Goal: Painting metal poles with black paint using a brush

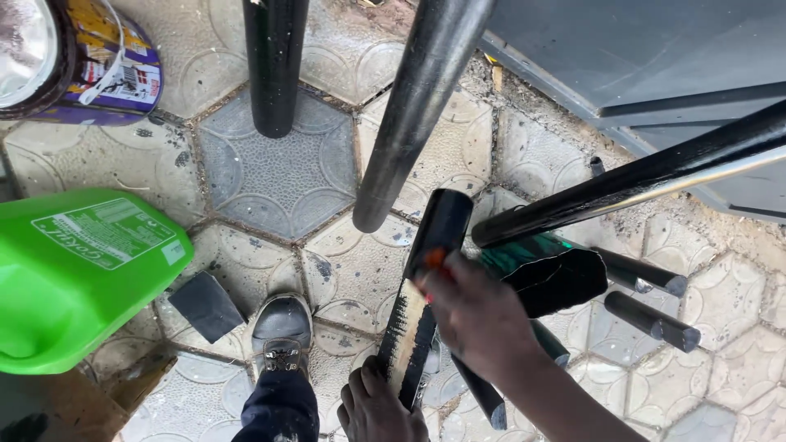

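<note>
From the head camera I see my left hand point(372, 409) closed around the lower end of a flat wooden slat point(412, 340), half blackened, whose long axis runs up and slightly rightward away from that hand. My right hand point(475, 315) sits just beside its upper end, the nearer hand there, seemingly pinching a black-coated brush point(442, 229) that points onward along the same line; its grip is blurred.

Both hands, left hand point(378, 409) and right hand point(475, 315), apparently grip a black-painted wooden strip point(412, 336) over hexagonal paving point(278, 164).
</note>
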